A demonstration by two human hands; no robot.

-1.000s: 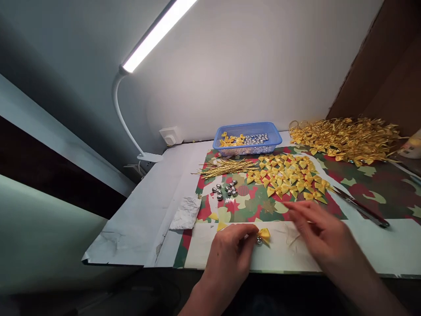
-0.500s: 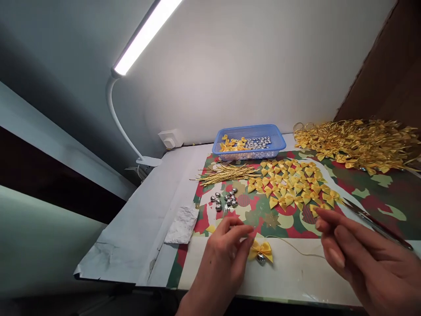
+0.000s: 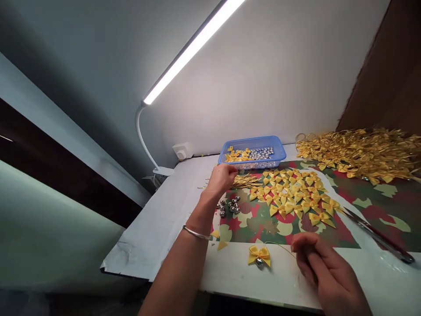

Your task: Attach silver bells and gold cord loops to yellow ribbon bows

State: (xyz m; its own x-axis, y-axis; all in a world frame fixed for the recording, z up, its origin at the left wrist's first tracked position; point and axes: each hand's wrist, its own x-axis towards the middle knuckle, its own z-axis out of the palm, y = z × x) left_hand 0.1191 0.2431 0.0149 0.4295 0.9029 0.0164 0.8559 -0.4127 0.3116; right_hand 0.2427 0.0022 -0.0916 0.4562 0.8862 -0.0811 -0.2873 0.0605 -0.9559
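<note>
My left hand [image 3: 222,178] reaches over a bundle of gold cords [image 3: 246,181], its fingers curled together at the bundle; whether they pinch anything is hidden. A thin gold cord [image 3: 279,246] runs from a yellow ribbon bow [image 3: 259,253] to my right hand [image 3: 324,272], whose closed fingers hold its end. The bow lies on the pale front strip of the table with a small silver bell [image 3: 259,263] below its knot. Several loose silver bells [image 3: 234,205] lie beside my left forearm, which partly covers them.
Rows of yellow bows [image 3: 291,191] cover the patterned sheet. Scissors [image 3: 378,237] lie at the right. Behind stand a blue basket [image 3: 279,151] of bows and bells and a heap of gold bow ornaments [image 3: 365,153]. A lamp [image 3: 194,48] hangs above.
My left hand has left the bow's side and moved forward to the cord bundle. My right hand has shifted left, still with the cord. The camera view has shifted slightly.
</note>
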